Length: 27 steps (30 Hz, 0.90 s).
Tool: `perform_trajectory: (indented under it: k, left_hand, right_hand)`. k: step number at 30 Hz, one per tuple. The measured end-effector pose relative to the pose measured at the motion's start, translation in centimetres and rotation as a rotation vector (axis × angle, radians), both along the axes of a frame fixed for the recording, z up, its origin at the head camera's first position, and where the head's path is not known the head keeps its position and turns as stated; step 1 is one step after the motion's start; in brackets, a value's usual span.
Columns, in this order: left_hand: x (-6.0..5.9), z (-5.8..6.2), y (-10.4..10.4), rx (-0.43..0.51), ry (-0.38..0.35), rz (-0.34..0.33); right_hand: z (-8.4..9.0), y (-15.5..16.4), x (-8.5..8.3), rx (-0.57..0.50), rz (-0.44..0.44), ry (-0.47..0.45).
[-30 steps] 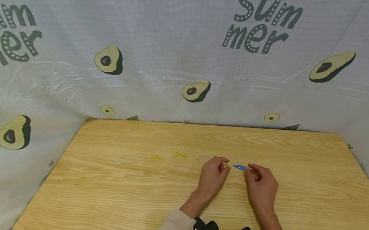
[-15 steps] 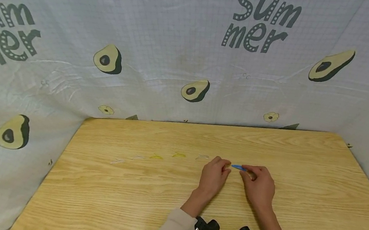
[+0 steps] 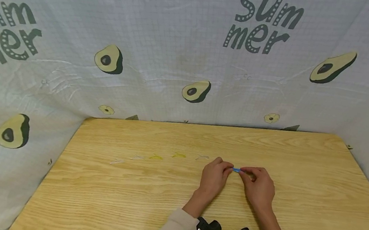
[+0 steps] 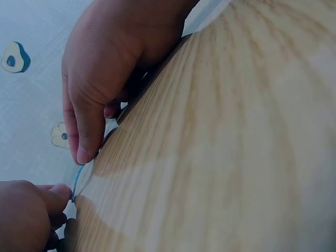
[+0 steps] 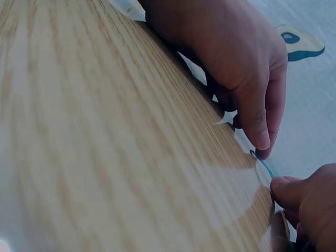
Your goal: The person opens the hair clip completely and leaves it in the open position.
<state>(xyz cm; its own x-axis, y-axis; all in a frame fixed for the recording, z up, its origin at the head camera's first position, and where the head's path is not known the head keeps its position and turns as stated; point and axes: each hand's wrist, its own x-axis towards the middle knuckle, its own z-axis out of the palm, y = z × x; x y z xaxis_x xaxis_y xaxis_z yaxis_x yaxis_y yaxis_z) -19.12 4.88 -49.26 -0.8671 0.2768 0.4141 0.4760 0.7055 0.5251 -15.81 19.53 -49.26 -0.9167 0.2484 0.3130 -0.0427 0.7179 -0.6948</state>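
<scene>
Head view shows a small blue rubber band (image 3: pixel 236 170) stretched between the left hand (image 3: pixel 214 176) and the right hand (image 3: pixel 259 186), just right of a row of pale bands (image 3: pixel 178 155) on the wooden table (image 3: pixel 123 200). Its long axis runs left to right, each end pinched between curled fingertips, with both hands equally near.

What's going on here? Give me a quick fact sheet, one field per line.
Surface: wooden table
Backdrop: cloth printed with avocados
Left hand: pinches one end of the blue band
Right hand: pinches the other end
Held item: blue band, thin, stretched between both hands just above the table
Also on table: a row of small pale and yellow bands to the left of the hands
</scene>
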Motion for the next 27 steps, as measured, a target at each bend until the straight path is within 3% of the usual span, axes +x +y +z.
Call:
perform_trajectory:
  k: [22,27]
  left_hand:
    - [-0.24,-0.38,0.06,0.06,-0.023,0.04]
    - [-0.18,-0.34,-0.08,0.12,-0.051,0.02]
  right_hand:
    - [-0.07,0.12,-0.05,0.021,0.047,-0.002]
    - [-0.07,0.18,0.09,-0.03,0.07,0.039]
